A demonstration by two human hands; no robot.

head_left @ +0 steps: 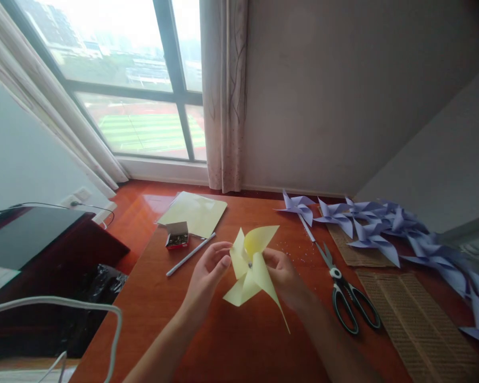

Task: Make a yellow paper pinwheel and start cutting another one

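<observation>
A pale yellow paper pinwheel [252, 282] with a small pin at its centre is held up over the table between my two hands. My right hand [282, 272] grips it from behind on the right, its fingertips partly hidden by the blades. At the left blade, my left hand [211, 268] has curled fingers and thumb at the paper's edge. Left of the pinwheel lies a white paper stick [190, 254]. Beyond that stands an open small red box [178, 240] of metal pins. Scissors [345, 290] with black and white handles rest to the right, blades slightly apart.
Yellow paper sheets [195, 213] lie at the table's back left. Several lavender pinwheels [371, 236] spread along the right, some over corrugated cardboard [419, 324]. One pinwheel [297, 205] has a stick. Tiny scraps dot the wooden table [231, 346]. A white cable [117, 330] loops at left.
</observation>
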